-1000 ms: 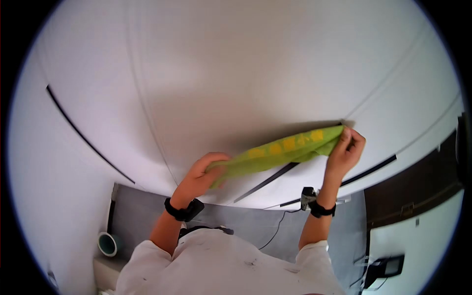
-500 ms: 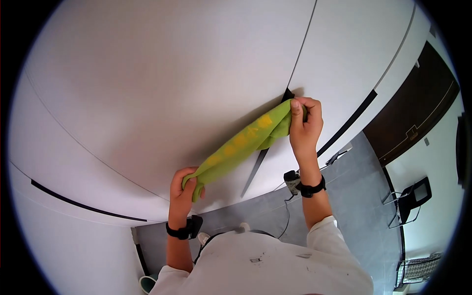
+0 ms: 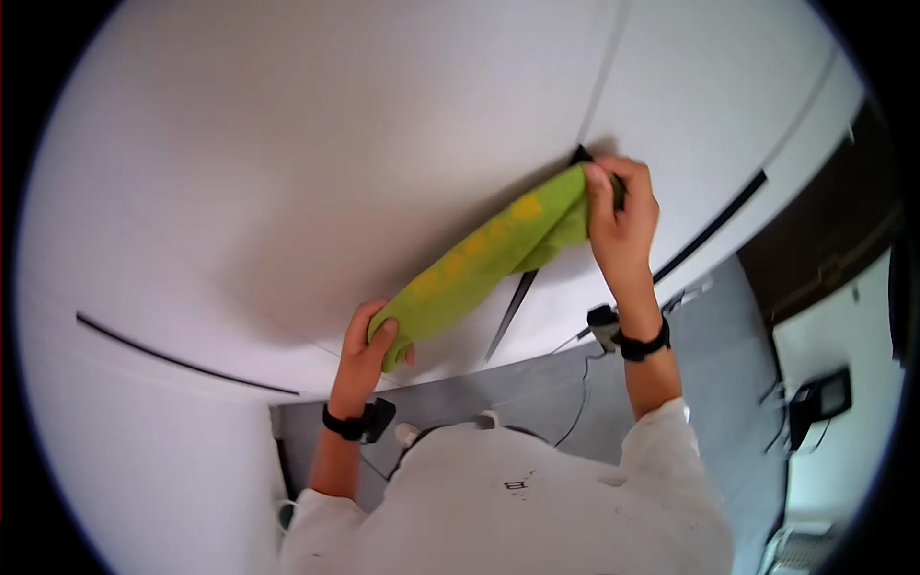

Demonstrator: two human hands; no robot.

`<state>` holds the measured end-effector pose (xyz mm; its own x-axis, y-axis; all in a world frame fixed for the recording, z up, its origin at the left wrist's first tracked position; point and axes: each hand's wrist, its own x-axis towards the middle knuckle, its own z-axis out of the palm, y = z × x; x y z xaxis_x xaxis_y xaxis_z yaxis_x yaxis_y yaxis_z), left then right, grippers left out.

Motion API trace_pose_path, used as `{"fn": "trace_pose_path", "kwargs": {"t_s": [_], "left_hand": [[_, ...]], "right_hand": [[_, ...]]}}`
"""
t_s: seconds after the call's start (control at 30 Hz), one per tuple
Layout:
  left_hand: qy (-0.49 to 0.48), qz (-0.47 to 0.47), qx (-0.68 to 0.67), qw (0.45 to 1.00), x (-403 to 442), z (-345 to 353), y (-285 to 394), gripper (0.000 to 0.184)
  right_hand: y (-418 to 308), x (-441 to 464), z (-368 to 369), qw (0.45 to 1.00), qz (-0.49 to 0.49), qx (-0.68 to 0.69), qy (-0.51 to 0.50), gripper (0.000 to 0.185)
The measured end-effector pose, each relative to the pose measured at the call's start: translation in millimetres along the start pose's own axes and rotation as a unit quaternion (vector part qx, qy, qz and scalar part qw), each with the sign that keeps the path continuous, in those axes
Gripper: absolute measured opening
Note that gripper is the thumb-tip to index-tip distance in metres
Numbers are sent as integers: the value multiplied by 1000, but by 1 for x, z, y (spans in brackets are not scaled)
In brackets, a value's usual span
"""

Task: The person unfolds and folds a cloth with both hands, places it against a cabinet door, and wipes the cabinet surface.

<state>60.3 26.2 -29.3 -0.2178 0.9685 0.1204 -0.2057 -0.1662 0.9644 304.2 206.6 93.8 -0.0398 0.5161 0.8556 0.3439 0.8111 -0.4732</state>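
Note:
A green cloth with a row of yellow marks is stretched slantwise between my two hands, in front of a white cabinet front. My left hand grips its lower left end, the thumb pressed on top. At the upper right end, my right hand pinches the other corner between thumb and fingers. A fold of the cloth hangs down near the right hand. Behind the cloth, a long black handle strip on the cabinet is partly covered. Whether the cloth touches the cabinet I cannot tell.
More black handle strips run along the cabinet at the right and lower left. Below lies a grey tiled floor. To the right stand a black chair and a dark brown door. Devices are strapped to both wrists.
In the view, the cloth and both hands sit slightly higher and further right. The surroundings have shifted too, so the head has turned a little. Both hands keep hold of the cloth.

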Motion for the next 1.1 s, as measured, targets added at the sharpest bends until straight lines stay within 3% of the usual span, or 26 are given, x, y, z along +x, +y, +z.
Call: {"fn": "trace_pose_path", "kwargs": {"t_s": [0.17, 0.3, 0.33, 0.43, 0.57, 0.63, 0.7, 0.83, 0.9, 0.97, 1.0, 1.03, 1.1], "left_hand": [[28, -20, -44, 998, -15, -2, -7, 24], [1, 28, 18, 999, -9, 11, -29, 20], [32, -18, -54, 998, -9, 21, -27, 20], [97, -9, -63, 993, -6, 42, -54, 20], [190, -13, -100, 977, -31, 4, -59, 19], [298, -19, -1, 954, -49, -51, -89, 20], [367, -19, 16, 930, -63, -106, -116, 22], [466, -13, -38, 884, -99, -204, -146, 24], [504, -3, -73, 861, -112, -249, -165, 25], [575, -38, -69, 814, -125, -286, -182, 26], [601, -28, -13, 799, -129, -302, -184, 28], [622, -17, 38, 782, -129, -339, -227, 31], [635, -28, 25, 772, -129, -371, -220, 33]], "right_hand": [[3, -3, 1, 997, -61, -33, -23, 15], [25, -16, -1, 997, 49, 63, -16, 19], [39, -22, 0, 999, 32, 27, 17, 19], [66, -38, -5, 997, 8, -46, 55, 17], [42, -100, 27, 995, 96, -25, 31, 18], [28, -154, 71, 995, 58, -16, -75, 15], [9, -187, 100, 975, 93, 39, -198, 14], [-56, -236, 173, 864, 114, 82, -483, 19], [-87, -263, 212, 818, 123, 95, -554, 23], [-108, -296, 254, 805, 35, 141, -575, 29], [-127, -303, 273, 786, 21, 157, -598, 31], [-145, -308, 291, 763, 8, 171, -624, 33], [-173, -323, 321, 726, 63, 245, -640, 31]]}}
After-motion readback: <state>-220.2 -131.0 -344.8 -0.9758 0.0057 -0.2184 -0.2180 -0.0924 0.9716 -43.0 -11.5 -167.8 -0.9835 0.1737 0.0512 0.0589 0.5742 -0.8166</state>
